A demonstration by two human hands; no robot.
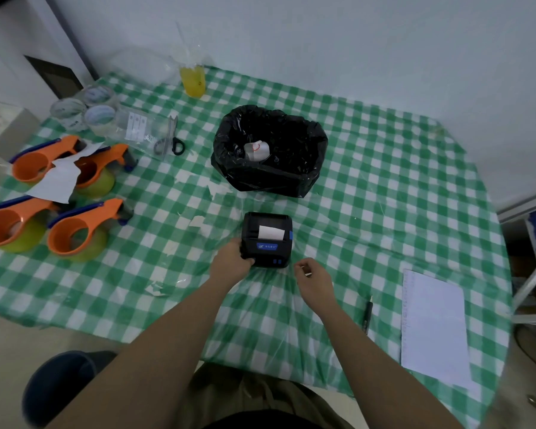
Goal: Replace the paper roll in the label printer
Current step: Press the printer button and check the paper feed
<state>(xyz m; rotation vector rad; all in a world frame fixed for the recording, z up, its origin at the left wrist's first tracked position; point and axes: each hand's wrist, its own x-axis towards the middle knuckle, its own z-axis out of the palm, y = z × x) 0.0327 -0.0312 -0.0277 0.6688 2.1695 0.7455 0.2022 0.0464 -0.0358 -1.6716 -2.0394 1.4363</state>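
The small black label printer point(266, 239) stands on the green checked tablecloth point(369, 187) in the middle. Its lid is down and a white strip of paper point(270, 233) sticks out of the top slot. My left hand point(231, 264) grips the printer's near left corner. My right hand point(314, 278) hovers just right of the printer, fingers loosely curled, not touching it; whether it pinches something small I cannot tell. A black-lined bin point(270, 150) behind the printer holds a white roll-like object point(256, 150).
Several orange tape dispensers point(75, 230) and tape rolls point(84, 111) sit at the left, with scissors point(171, 136) beside them. A yellow bag point(193, 78) stands at the back. A pen point(368, 314) and white notepad point(433, 326) lie at the right.
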